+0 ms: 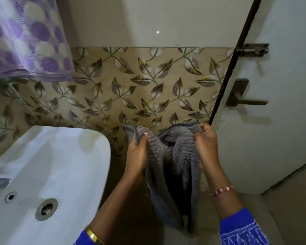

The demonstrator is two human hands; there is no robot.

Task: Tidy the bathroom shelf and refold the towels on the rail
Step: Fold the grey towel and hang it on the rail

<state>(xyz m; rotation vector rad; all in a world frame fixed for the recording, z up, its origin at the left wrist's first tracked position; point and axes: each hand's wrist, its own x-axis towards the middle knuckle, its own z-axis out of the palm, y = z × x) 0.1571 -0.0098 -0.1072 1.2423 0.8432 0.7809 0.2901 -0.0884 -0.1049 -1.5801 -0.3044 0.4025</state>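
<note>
A grey ribbed towel (173,174) hangs in front of me, held up by its top edge. My left hand (137,154) grips the towel's left top corner, thumb over the cloth. My right hand (204,145) pinches the right top corner near the door frame. The towel sags in the middle between both hands and drapes down toward the floor. A purple and white spotted towel (26,39) hangs at the upper left, blurred. The rail it hangs on is not in view.
A white washbasin (60,165) with a metal drain (46,209) stands at the lower left. A leaf-patterned tiled wall (131,89) is straight ahead. A pale door (281,103) with a latch (254,49) and a lever handle (244,96) is on the right.
</note>
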